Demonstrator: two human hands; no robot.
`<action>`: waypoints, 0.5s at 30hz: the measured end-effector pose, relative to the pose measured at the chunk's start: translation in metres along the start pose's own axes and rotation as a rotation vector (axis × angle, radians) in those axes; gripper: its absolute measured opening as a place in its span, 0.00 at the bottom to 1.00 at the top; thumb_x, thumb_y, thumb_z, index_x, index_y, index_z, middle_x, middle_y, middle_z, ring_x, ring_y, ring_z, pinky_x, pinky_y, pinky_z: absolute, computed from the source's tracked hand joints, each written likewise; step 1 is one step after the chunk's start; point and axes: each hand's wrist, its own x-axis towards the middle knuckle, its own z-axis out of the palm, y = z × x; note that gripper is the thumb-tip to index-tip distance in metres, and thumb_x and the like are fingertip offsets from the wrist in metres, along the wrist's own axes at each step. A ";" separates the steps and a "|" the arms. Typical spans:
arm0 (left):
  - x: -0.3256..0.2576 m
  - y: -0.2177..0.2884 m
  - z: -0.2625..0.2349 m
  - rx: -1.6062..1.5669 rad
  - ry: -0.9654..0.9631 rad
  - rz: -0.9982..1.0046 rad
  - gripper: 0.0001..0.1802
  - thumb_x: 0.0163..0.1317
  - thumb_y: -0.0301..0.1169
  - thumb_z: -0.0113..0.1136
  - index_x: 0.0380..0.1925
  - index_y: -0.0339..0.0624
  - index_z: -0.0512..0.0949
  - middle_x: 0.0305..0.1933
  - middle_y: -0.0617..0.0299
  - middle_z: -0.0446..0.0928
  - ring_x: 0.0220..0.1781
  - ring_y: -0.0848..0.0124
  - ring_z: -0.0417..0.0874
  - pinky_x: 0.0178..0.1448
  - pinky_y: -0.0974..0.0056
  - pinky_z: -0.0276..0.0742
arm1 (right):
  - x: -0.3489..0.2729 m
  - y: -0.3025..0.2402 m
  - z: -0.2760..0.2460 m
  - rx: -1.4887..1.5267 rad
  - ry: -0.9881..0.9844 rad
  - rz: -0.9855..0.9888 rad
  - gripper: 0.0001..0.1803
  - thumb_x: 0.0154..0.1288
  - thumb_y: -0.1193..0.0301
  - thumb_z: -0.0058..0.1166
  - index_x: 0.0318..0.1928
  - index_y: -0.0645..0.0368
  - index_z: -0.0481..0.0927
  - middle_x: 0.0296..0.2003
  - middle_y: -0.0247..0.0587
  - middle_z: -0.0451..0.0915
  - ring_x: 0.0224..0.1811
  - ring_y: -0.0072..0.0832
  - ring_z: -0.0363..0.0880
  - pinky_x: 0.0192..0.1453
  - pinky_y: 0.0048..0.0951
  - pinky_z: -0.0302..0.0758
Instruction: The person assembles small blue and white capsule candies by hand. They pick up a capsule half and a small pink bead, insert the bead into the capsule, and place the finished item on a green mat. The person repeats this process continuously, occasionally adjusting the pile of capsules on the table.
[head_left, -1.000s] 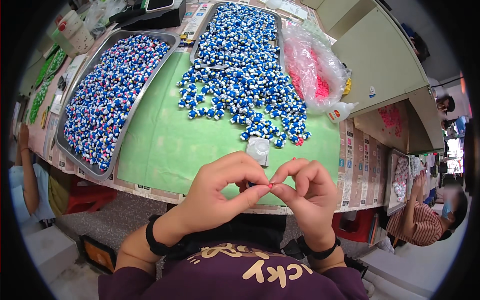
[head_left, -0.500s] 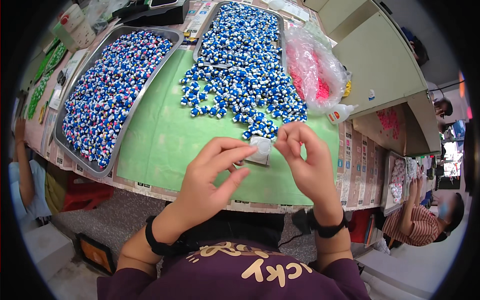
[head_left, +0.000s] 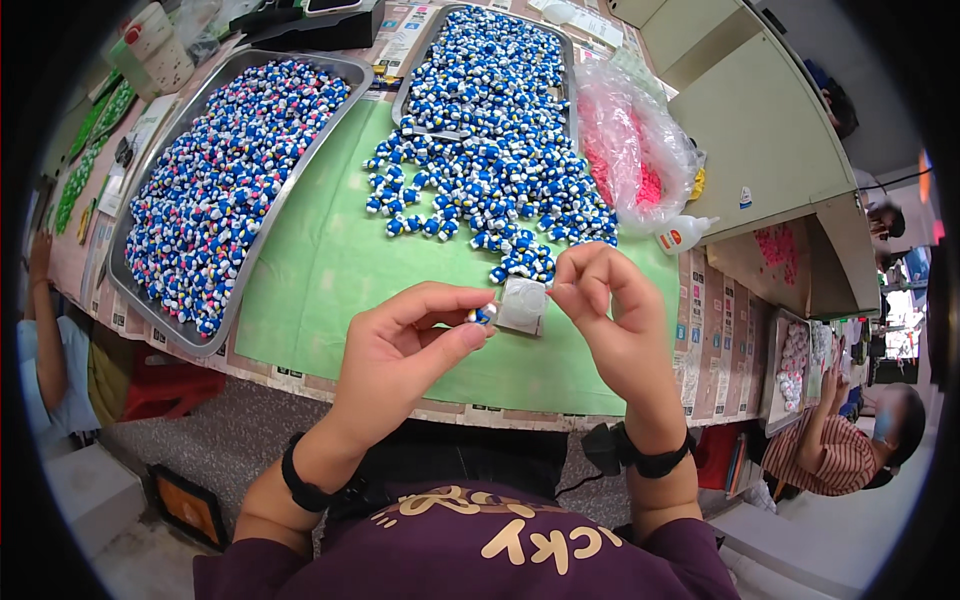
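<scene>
Where the left hand [head_left: 392, 345] pinches, a blue-and-white piece [head_left: 483, 314] sits between its fingertips [head_left: 470, 335].

Behind pad [head_left: 522, 306] loose pcs [head_left: 510, 200] are lying, 1st tray [head_left: 573, 100] sitting farther back; 2nd tray [head_left: 237, 290] is lying far L, bag [head_left: 640, 150] & bottle [head_left: 680, 235] resting back R.
</scene>
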 end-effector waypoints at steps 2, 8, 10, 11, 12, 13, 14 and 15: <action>0.001 0.000 0.007 -0.088 0.018 -0.002 0.12 0.61 0.16 0.61 0.44 0.32 0.74 0.47 0.54 0.80 0.46 0.69 0.84 0.51 0.66 0.82 | -0.006 -0.008 0.004 0.084 -0.013 -0.025 0.16 0.61 0.86 0.54 0.25 0.57 0.62 0.34 0.37 0.75 0.37 0.23 0.72 0.45 0.24 0.70; 0.004 -0.003 0.020 -0.138 0.012 0.106 0.13 0.57 0.15 0.65 0.42 0.33 0.75 0.43 0.56 0.80 0.46 0.71 0.83 0.52 0.67 0.81 | -0.021 -0.021 0.018 0.185 -0.020 -0.122 0.17 0.65 0.83 0.55 0.26 0.54 0.61 0.41 0.41 0.73 0.39 0.18 0.70 0.46 0.20 0.70; 0.003 -0.003 0.021 -0.152 0.011 0.129 0.13 0.57 0.15 0.65 0.41 0.33 0.76 0.43 0.57 0.80 0.47 0.72 0.83 0.54 0.68 0.80 | -0.025 -0.016 0.019 0.154 -0.005 -0.140 0.18 0.65 0.84 0.55 0.26 0.54 0.61 0.42 0.41 0.73 0.40 0.19 0.70 0.46 0.21 0.70; 0.003 -0.004 0.021 -0.147 0.000 0.156 0.13 0.57 0.15 0.65 0.41 0.33 0.77 0.44 0.56 0.79 0.47 0.72 0.83 0.54 0.68 0.81 | -0.026 -0.015 0.020 0.139 0.003 -0.148 0.18 0.65 0.84 0.55 0.26 0.54 0.61 0.42 0.41 0.72 0.40 0.19 0.70 0.47 0.21 0.70; 0.003 -0.005 0.021 -0.140 -0.007 0.184 0.12 0.57 0.15 0.65 0.41 0.33 0.77 0.44 0.56 0.79 0.46 0.72 0.83 0.53 0.68 0.81 | -0.026 -0.015 0.021 0.126 0.013 -0.153 0.18 0.65 0.84 0.55 0.26 0.54 0.61 0.42 0.41 0.72 0.40 0.19 0.70 0.46 0.21 0.70; 0.003 -0.006 0.022 -0.132 -0.015 0.213 0.12 0.56 0.14 0.65 0.41 0.33 0.77 0.44 0.56 0.79 0.46 0.71 0.83 0.53 0.68 0.81 | -0.026 -0.014 0.023 0.113 0.023 -0.157 0.18 0.65 0.84 0.55 0.26 0.54 0.61 0.42 0.41 0.72 0.40 0.19 0.70 0.46 0.21 0.70; 0.001 -0.006 0.023 -0.090 -0.005 0.237 0.12 0.56 0.14 0.65 0.40 0.33 0.78 0.45 0.55 0.79 0.46 0.72 0.83 0.52 0.68 0.82 | -0.026 -0.014 0.024 0.100 0.033 -0.162 0.18 0.65 0.84 0.55 0.26 0.54 0.61 0.42 0.40 0.72 0.40 0.19 0.70 0.46 0.21 0.70; 0.001 -0.006 0.024 -0.052 0.002 0.262 0.11 0.56 0.14 0.65 0.39 0.33 0.78 0.45 0.55 0.79 0.45 0.72 0.83 0.51 0.68 0.82 | -0.027 -0.015 0.027 0.104 0.067 -0.164 0.17 0.64 0.84 0.56 0.26 0.55 0.62 0.40 0.40 0.73 0.39 0.21 0.69 0.45 0.22 0.69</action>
